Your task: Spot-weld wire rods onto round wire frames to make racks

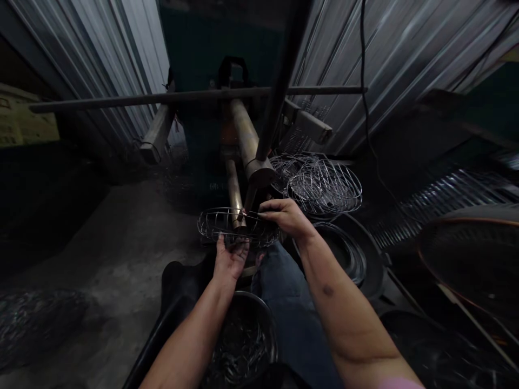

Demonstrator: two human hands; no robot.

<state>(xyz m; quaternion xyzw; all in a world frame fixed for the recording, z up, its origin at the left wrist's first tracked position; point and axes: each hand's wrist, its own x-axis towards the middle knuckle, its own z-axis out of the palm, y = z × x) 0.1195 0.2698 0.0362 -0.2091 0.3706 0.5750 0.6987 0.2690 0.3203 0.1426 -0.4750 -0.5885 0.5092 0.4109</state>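
A round wire basket [211,233] is held at the ends of the brass-coloured arms of what looks like a spot welder. My left hand [232,260] grips the basket's near side, thumb up against the wires and fingers curled underneath. At the rim on the right, my right hand [287,215] is closed in a pinch on a thin wire [253,214], which runs to the electrode tip. The lower arm [234,189] reaches inside the basket's outline, and the thicker upper arm [246,135] ends above it. Part of the basket is hidden behind my hands.
Wire hoops and baskets [324,186] are piled right of the machine. Below them lies a wire coil [348,254] in a dark tub. A metal bowl [272,324] with small metal pieces stands between my legs. A long horizontal bar [133,101] crosses the machine; a cable [367,113] hangs at right.
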